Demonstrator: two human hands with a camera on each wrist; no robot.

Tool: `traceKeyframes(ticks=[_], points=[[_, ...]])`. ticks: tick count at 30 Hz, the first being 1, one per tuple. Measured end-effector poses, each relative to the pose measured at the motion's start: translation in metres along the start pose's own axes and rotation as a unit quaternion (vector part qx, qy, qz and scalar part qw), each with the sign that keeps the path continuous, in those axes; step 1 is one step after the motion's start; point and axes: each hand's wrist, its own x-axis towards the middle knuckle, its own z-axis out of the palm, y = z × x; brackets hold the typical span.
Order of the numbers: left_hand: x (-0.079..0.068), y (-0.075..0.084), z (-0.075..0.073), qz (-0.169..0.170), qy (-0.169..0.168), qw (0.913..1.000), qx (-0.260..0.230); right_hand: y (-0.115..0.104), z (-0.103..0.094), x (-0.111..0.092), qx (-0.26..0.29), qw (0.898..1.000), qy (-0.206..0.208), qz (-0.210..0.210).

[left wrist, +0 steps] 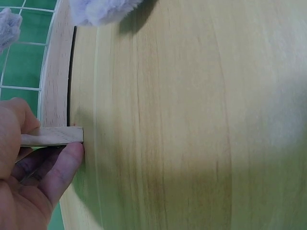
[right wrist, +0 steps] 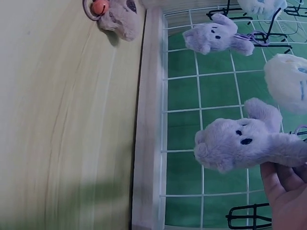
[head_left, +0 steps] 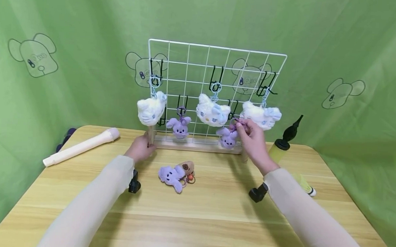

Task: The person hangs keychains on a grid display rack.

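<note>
A white wire grid rack stands upright in a wooden base. My left hand grips the rack's left wooden foot between thumb and fingers. In front of the grid, low on the right, my right hand pinches the ring end of a purple bunny plush keychain. In the right wrist view the bunny hangs before the grid beside my fingertips. A black hook is close behind its purple ring. Another purple bunny keychain hangs from a lower hook further left.
White plush cat keychains hang along the upper hooks. On the table lie a purple plush keychain and a brown one with an orange bell. A pale microphone-shaped stick lies left; a yellow-and-black pump-like bottle and a shuttlecock are right.
</note>
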Motion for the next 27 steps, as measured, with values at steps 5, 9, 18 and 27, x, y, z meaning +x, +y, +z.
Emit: traceKeyframes(ticks=[5,9,18,27], points=[[0.0,0.0,0.001,0.001,0.0,1.0,-0.003,0.003,-0.001,-0.003,-0.014,1.0,-0.009,-0.004],[0.0,-0.001,0.0,0.008,0.007,0.9999,0.002,0.007,-0.001,-0.006,-0.036,0.999,-0.005,-0.001],[0.0,-0.002,0.001,0.014,0.005,0.9999,0.002,0.016,-0.003,-0.011,-0.008,1.0,-0.026,0.008],[-0.001,-0.002,0.001,0.014,0.007,0.9998,0.011,0.029,-0.003,-0.026,-0.027,0.998,-0.048,0.03]])
